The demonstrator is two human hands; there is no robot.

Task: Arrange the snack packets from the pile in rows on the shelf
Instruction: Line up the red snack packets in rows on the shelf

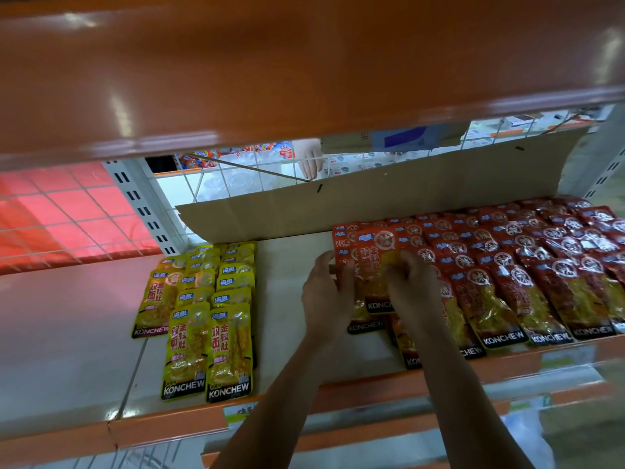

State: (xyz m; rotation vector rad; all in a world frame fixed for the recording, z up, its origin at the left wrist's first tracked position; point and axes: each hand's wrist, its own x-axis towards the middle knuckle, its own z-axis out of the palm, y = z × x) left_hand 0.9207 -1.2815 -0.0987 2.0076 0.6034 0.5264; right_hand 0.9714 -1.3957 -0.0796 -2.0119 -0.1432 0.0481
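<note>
left hand [326,292] and right hand [411,286] both grip a red packet [372,262], fingers curled. yellow packets [209,316] lie well left; cardboard [338,204] stands just behind.

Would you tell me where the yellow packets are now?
The yellow packets lie left of centre in the head view, across a gap from the red packets.

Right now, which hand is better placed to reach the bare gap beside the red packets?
Probably left: the left hand sits at the edge of the red packets beside the bare shelf; the right hand rests further in.
</note>
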